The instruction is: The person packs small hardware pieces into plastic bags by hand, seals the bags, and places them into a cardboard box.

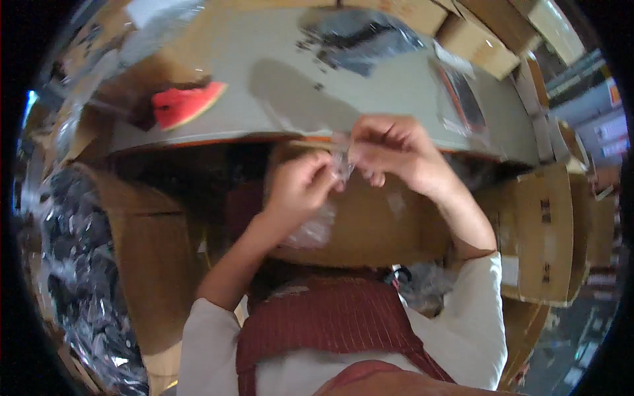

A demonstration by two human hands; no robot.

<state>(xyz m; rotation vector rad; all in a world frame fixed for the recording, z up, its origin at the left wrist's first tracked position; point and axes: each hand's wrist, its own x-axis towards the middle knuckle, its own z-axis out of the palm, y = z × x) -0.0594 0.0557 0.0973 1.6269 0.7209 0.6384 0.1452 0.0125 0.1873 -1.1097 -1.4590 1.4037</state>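
Plastic bag (321, 221), small and clear, held up between both hands just near of table edge (198, 140), over open cardboard box (370, 224).

Head view: left hand (298, 188) closed, fingers pressed together on bag's upper left side, lower part of bag hanging down below palm. Right hand (395, 153) higher and a bit farther, thumb and fingers pinching bag's top edge near centre. Hands nearly touching at bag mouth. Contents of bag too blurred to tell.

Far side on table: pile of small dark parts under clear wrap (360, 41), a few loose dark bits beside it. Red wedge-shaped thing (185, 104) on far left of table. Flat clear sleeve with dark insert (462, 99) on far right. Left of person, big box of dark bagged items (79, 264). Right, stacked cardboard cartons (548, 231).

Progress, as judgement: looks mid-step, bag mouth being worked at top edge; cannot tell whether opening or sealing. Bag not yet set down or dropped into box. Big pile on table and full box at left suggest plenty left to handle.
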